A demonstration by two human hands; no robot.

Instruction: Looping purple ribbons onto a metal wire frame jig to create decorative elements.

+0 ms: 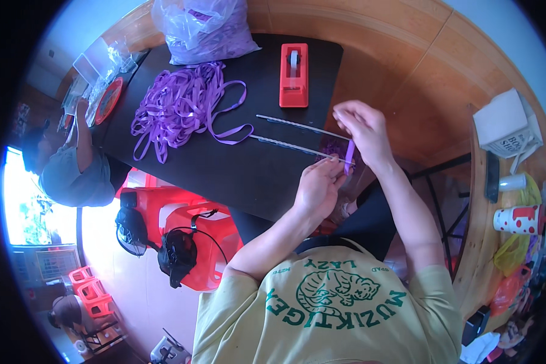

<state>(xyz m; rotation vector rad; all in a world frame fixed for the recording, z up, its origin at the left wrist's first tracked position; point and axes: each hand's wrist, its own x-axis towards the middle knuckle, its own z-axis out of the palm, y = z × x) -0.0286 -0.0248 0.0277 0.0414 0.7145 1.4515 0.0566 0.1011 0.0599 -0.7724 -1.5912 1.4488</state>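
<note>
Two thin metal rods [291, 145] run side by side from over the black table towards my hands. A short stretch of purple ribbon [350, 151] spans their near ends. My left hand [320, 187] is closed at the lower rod's end, with the ribbon at its fingertips. Just above, my right hand [368, 132] is bent into a pinch beside the upper rod's end. The ribbon reaches up to that hand, but its fingertips hide the exact grip. Left of the rods lies a big tangled heap of purple ribbon [179, 109], one loop stretching to a rod's far end.
On the black table [224, 179] stand a red tape dispenser [294, 82] and a clear plastic bag [206, 30] with purple contents. Red plastic stools [194, 267] holding black items are at the left. Another person [82, 170] sits beyond. A wooden ledge with a spotted cup [519, 219] is right.
</note>
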